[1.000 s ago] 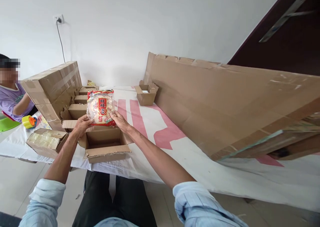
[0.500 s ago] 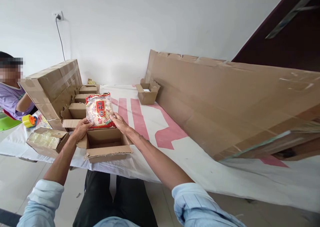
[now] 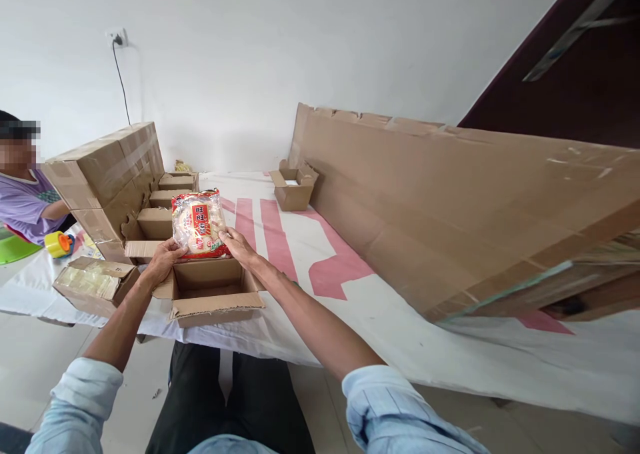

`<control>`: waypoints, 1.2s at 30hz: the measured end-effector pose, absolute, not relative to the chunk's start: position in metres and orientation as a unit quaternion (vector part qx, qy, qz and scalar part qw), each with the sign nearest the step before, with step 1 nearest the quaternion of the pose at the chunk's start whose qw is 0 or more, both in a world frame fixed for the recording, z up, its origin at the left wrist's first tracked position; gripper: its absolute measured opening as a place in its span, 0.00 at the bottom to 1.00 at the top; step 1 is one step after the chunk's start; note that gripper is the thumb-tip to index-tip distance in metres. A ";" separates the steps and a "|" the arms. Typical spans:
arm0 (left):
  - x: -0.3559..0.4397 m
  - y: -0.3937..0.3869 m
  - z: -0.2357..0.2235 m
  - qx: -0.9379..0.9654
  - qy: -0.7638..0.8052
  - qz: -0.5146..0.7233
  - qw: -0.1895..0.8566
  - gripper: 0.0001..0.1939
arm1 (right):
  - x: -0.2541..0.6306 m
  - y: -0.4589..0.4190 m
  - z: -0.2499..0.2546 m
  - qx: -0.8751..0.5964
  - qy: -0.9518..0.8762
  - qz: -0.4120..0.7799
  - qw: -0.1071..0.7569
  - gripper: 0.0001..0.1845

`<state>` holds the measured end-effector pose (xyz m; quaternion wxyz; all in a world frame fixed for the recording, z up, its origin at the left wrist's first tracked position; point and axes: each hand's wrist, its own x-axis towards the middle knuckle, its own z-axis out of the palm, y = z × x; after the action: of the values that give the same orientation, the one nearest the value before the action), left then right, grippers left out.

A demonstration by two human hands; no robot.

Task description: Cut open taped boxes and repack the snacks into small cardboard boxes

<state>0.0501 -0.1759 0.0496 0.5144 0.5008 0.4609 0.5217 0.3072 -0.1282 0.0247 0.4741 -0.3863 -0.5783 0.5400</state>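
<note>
A clear and red bag of rice crackers [image 3: 199,223] is held up between my two hands. My left hand [image 3: 166,259] is closed on its lower left corner. On the right side my right hand [image 3: 237,243] grips it, fingers lying over the front. Right below the bag stands an open cardboard box [image 3: 216,307] with its flaps folded out; the part of its inside that shows is bare. Beside my left forearm sits a smaller taped carton [image 3: 95,282].
Stacked cartons [image 3: 107,174] form a wall at left, with several open compartments beside them. A small open box [image 3: 294,191] stands farther back. A large cardboard sheet [image 3: 450,214] leans along the right. Someone in a purple shirt [image 3: 23,201] sits at far left, near a yellow toy [image 3: 58,243].
The bag and both hands stay almost in place above the box. My view has tilted slightly. At far left the other person's arm has shifted a little.
</note>
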 end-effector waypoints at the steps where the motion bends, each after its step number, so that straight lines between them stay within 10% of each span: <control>1: 0.050 -0.176 0.050 0.502 0.462 0.520 0.514 0.30 | 0.307 -0.129 0.025 -0.385 -0.580 0.538 0.476 0.29; 36: 0.067 -0.172 0.109 0.582 0.414 0.529 0.459 0.24 | 0.327 -0.136 0.073 -0.255 -0.619 0.516 0.533 0.37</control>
<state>0.0666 -0.1720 0.1087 0.4589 0.5819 0.4140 0.5286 0.3265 -0.1355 0.0729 0.5332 -0.2553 -0.6195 0.5165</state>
